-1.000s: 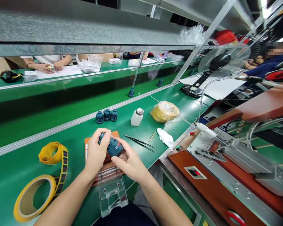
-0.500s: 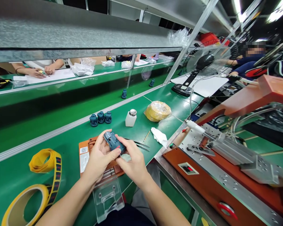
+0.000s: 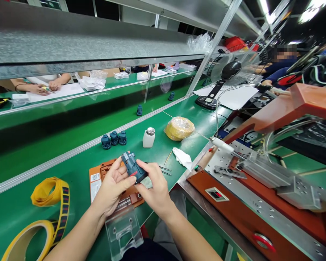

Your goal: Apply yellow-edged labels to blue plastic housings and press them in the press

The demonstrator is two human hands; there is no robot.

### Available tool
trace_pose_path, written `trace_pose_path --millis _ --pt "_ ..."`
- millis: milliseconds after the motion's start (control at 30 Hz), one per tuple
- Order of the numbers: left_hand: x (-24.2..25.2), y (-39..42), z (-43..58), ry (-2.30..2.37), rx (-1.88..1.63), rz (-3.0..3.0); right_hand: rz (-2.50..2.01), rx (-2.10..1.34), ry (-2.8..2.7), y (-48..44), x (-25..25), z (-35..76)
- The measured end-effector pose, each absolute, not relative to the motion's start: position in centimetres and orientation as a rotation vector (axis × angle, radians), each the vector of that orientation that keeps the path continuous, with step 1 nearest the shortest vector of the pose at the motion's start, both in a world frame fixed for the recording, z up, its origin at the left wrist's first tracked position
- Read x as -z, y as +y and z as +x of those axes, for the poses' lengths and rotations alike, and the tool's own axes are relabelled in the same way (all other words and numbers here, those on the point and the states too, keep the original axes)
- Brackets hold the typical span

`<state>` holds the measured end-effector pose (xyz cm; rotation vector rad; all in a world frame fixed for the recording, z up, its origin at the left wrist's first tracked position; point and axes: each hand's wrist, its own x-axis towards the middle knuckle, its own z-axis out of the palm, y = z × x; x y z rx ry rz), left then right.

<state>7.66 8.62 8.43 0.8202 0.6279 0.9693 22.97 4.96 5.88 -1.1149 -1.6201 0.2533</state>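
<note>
Both my hands hold a small teal-blue plastic power-tool housing (image 3: 133, 167) with a red mark, tilted upright above the bench. My left hand (image 3: 112, 185) cradles its lower left side, and the fingertips of my right hand (image 3: 156, 190) press its right side. Below them lies an orange fixture plate (image 3: 96, 182) with a printed label. A clear acrylic stand (image 3: 123, 232) sits at its near edge. To the right lie black tweezers (image 3: 165, 170), partly hidden by my right hand, and a white cloth (image 3: 182, 158).
A green bench (image 3: 70, 170) holds several blue parts (image 3: 114, 138), a white bottle (image 3: 149, 137), a bagged yellow roll (image 3: 179, 128) and label tape (image 3: 53, 206). A metal machine (image 3: 260, 174) stands right, beside a fan (image 3: 230, 72). People work beyond the shelf.
My hands have turned the blue housing from lying nearly flat to tilted upright. The view has shifted, so the bench items sit further left in the frame.
</note>
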Motion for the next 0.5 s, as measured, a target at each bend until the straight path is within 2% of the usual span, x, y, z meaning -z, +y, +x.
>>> trace_pose_path --millis 333,500 --pt "-8.9 8.4 7.6 0.682 -1.037 0.657 -1.081 0.052 -1.891 5.1 -6.1 22.0" --pt "-10.2 8.9 6.9 0.758 -1.065 0.571 -1.074 0.017 -1.995 4.7 -9.5 22.9"
